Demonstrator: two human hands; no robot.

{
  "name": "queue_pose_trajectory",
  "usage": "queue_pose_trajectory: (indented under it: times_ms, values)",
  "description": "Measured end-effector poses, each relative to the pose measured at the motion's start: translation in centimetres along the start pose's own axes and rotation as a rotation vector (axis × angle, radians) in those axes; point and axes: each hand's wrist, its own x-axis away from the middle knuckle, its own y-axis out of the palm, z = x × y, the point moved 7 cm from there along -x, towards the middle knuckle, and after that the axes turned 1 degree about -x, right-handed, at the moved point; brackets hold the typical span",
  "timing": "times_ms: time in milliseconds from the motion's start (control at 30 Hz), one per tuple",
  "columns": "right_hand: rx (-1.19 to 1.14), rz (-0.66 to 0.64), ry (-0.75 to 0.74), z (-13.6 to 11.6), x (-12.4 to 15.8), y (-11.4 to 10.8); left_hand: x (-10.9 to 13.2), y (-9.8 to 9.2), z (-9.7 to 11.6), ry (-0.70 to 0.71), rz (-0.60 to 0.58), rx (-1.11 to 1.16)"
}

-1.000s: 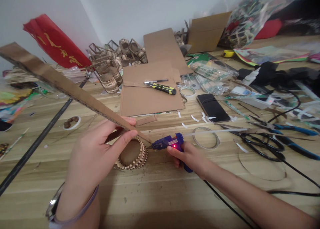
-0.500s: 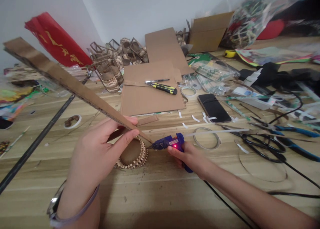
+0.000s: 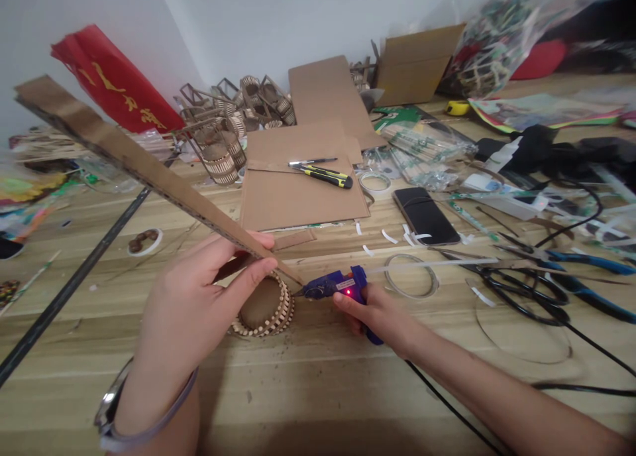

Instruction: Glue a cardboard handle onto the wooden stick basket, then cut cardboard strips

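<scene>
Over the table (image 3: 298, 396), the left hand (image 3: 193, 303) pinches a cardboard strip (image 3: 149, 171) between thumb and fingers by a round basket (image 3: 284, 313); to the right, the right hand (image 3: 380, 311) curls its fingers around a glue gun (image 3: 324, 285), nozzle just beside the strip's end.

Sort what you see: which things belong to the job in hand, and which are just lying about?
Seems part of the job:
- cardboard strip, in the left hand
- glue gun, in the right hand
- round stick-sided piece, by the gun's tip

Apparently just lying about:
- phone
- blue-handled pliers
- yellow tape measure
- red bag
</scene>
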Motion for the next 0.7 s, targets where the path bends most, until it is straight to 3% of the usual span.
queue_pose_trajectory:
  times_ms: [700]
  values:
    - [-0.005, 0.04, 0.031, 0.3, 0.23, -0.32, -0.08, 0.05, -0.19, -0.045, -0.001, 0.01]
